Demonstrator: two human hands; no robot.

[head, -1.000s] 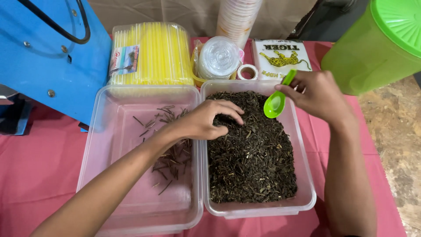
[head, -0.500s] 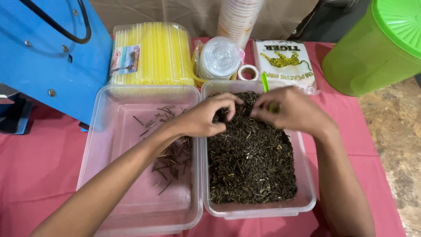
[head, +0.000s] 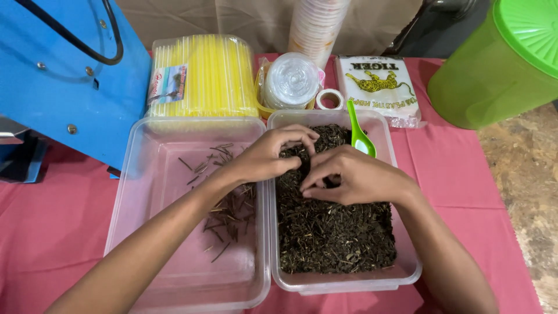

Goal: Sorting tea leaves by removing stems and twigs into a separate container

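Note:
A clear plastic box (head: 405, 268) on the right holds a bed of dark dried leaves (head: 331, 232). My left hand (head: 272, 154) reaches across from the left, its fingers curled down and pinching into the leaves at the back of the box. My right hand (head: 356, 177) lies beside it, almost touching, with thumb and forefinger pinched together in the leaves. A green plastic spoon (head: 360, 136) rests loose in the back right corner of that box, just behind my right hand. The clear box on the left (head: 132, 174) holds several thin dry stems (head: 228, 204).
A blue machine (head: 64, 75) stands at the back left. Behind the boxes are a pack of yellow straws (head: 203, 75), a stack of clear lids (head: 290, 80), a tape roll (head: 330, 99), stacked cups (head: 317, 23) and a white printed bag (head: 378, 84). A green lidded jug (head: 494, 70) is at the right, on a pink cloth (head: 52, 232).
My right hand has let go of the green spoon, which now lies in the box corner, and has moved down and left into the leaves beside my left hand.

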